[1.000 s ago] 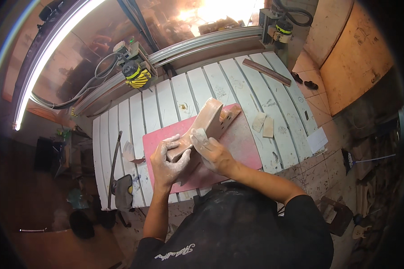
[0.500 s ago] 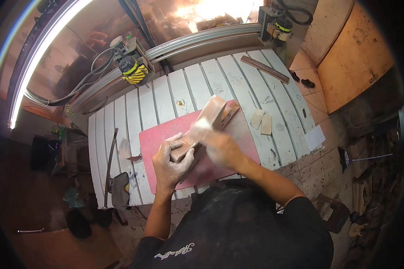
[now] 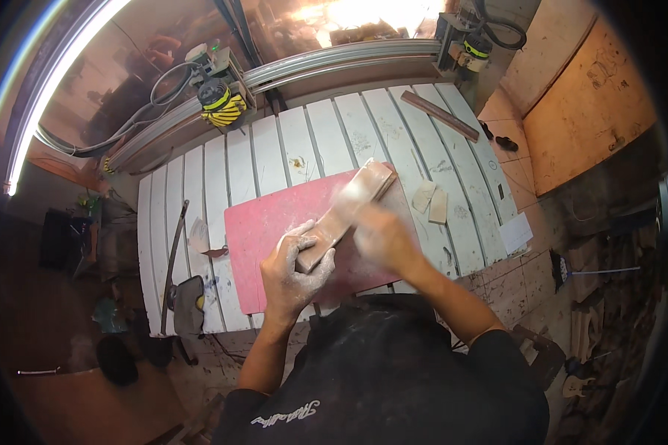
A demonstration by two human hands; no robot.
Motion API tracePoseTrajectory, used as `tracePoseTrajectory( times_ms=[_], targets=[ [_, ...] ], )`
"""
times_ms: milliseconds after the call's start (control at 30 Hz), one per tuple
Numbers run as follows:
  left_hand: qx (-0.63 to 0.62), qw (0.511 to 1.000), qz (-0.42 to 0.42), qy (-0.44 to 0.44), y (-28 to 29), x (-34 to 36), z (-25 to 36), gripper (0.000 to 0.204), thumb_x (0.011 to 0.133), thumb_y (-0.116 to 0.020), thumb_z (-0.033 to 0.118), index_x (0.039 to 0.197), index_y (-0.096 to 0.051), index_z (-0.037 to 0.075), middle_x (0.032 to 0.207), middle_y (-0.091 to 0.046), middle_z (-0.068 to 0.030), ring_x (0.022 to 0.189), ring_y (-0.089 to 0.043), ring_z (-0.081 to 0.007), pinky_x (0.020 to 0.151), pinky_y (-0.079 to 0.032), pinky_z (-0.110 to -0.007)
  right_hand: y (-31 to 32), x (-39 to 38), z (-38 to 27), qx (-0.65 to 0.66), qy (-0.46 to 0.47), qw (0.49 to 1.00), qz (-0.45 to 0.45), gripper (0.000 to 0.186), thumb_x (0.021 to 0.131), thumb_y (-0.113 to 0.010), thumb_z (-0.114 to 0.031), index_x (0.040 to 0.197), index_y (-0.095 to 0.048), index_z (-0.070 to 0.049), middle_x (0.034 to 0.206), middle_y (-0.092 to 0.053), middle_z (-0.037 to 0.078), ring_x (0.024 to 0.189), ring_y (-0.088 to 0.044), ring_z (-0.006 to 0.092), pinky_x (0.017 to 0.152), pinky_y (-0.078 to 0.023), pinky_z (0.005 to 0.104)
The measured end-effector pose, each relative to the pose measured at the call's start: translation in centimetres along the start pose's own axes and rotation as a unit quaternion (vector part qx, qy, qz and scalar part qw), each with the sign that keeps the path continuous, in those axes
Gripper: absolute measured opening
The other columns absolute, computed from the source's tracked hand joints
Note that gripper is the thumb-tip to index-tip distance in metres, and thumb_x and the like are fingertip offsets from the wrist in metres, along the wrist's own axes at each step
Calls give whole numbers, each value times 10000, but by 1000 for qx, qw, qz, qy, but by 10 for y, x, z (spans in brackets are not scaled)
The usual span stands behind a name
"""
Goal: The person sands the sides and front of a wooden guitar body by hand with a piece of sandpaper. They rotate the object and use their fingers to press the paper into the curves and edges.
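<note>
A long pale wooden piece [image 3: 364,194] lies slantwise on a red mat [image 3: 263,230] on the white slatted table [image 3: 245,163]. My left hand [image 3: 295,268], dusted white, grips the near end of the piece and pins it to the mat. My right hand [image 3: 382,236] is blurred by motion, pressed on the middle of the piece with the fingers closed on something pale that I cannot make out.
Two small pale wood offcuts [image 3: 432,202] lie right of the mat and a dark wooden strip [image 3: 439,116] at the back right. A yellow-and-black router [image 3: 221,104] hangs on the gantry rail. A dark bar [image 3: 172,267] and a dark tool [image 3: 188,304] sit at the left.
My right hand has slid back and forth along the wooden piece and is now lower on it, blurred. The left hand keeps its grip on the near end.
</note>
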State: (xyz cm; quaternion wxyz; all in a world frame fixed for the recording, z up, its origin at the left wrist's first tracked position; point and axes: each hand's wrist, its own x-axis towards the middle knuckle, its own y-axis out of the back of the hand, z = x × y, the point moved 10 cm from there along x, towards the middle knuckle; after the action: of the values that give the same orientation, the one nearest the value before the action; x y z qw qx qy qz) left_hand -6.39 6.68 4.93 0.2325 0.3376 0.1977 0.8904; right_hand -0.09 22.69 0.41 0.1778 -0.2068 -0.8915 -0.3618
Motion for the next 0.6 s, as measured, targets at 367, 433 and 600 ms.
tracePoseTrajectory(
  times_ms=[367,433,600],
  targets=[
    [-6,1000,-6,-12,-2,-2,6,366,746,-902,72,1014,-658,21,1165,-746,-244,1018,-776,-351,807,-632,-383,10,-9,8,-32,19,999,15,531,862,-517,35,1332,-692,-142,1260,-718,142,1019,-732,340,867,-618,415],
    [-3,1000,-7,-11,-1,-6,6,369,746,-904,75,1015,-658,22,1166,-747,-242,1015,-777,-346,805,-632,-381,30,6,58,-112,-171,979,-4,581,872,-497,50,1417,-635,-97,1367,-668,182,1165,-694,346,956,-595,412],
    [-8,1000,-7,-9,-3,-1,7,364,744,-903,72,1009,-658,23,1178,-746,-239,1005,-780,-336,799,-632,-380,50,-4,5,-104,9,985,134,572,883,-486,59,1420,-634,-70,1346,-679,198,1183,-692,344,952,-593,405]
  ],
)
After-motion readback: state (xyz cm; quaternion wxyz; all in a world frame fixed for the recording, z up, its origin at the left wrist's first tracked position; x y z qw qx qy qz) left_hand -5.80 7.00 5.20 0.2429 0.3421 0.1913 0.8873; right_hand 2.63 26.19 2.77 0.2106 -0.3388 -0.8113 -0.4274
